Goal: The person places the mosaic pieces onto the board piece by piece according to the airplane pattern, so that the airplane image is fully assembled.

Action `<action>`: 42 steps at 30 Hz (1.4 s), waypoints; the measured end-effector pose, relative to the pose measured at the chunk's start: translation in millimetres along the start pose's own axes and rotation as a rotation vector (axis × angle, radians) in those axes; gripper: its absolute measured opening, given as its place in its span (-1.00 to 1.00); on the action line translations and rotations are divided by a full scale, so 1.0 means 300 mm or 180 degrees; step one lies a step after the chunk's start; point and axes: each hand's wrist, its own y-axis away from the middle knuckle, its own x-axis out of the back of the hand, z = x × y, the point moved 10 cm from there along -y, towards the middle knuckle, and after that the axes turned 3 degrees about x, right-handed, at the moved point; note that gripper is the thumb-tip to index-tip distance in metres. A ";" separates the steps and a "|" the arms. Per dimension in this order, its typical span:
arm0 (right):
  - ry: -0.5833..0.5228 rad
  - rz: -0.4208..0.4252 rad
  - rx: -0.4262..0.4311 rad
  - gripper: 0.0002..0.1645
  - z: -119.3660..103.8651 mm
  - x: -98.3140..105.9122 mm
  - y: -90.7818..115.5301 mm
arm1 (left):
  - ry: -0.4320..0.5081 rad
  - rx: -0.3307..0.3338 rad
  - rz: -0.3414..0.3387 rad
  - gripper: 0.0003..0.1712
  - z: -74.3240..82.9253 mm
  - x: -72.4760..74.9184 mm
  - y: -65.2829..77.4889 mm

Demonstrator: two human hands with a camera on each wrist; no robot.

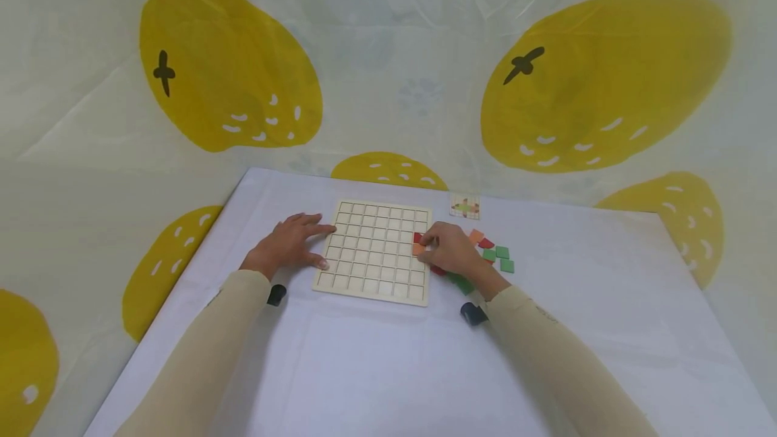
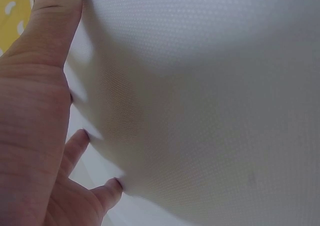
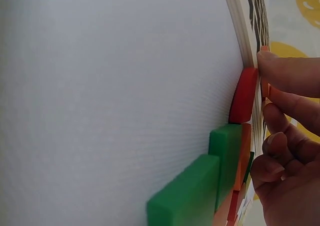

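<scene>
My right hand [image 1: 452, 248] pinches orange tile [image 1: 417, 249] at right side of board [image 1: 370, 256]; left hand [image 1: 286, 243], fingers spread, touches opposite edge. Tile likely light, stiff; best held by its edges.

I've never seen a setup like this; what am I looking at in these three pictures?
There is no machine here: a person works bare-handed. The head picture comes from a camera worn on the head, looking forward and down; the other two come from cameras worn on each wrist. On the white-covered table lies a wooden grid board, with a small picture card by its far right corner and loose red, orange and green tiles to its right. The left hand, fingers spread, touches the board's left side. The right hand pinches an orange tile at the board's right side.
</scene>
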 end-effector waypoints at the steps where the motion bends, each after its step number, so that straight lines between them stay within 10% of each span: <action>1: 0.0000 -0.0001 -0.0008 -0.67 0.001 0.000 0.001 | 0.0000 -0.0003 -0.0002 0.05 0.001 0.000 0.000; 42: -0.0280 0.0009 -0.0111 -0.74 0.056 0.051 0.034 | 0.0038 0.0054 -0.0098 0.04 0.017 0.012 0.016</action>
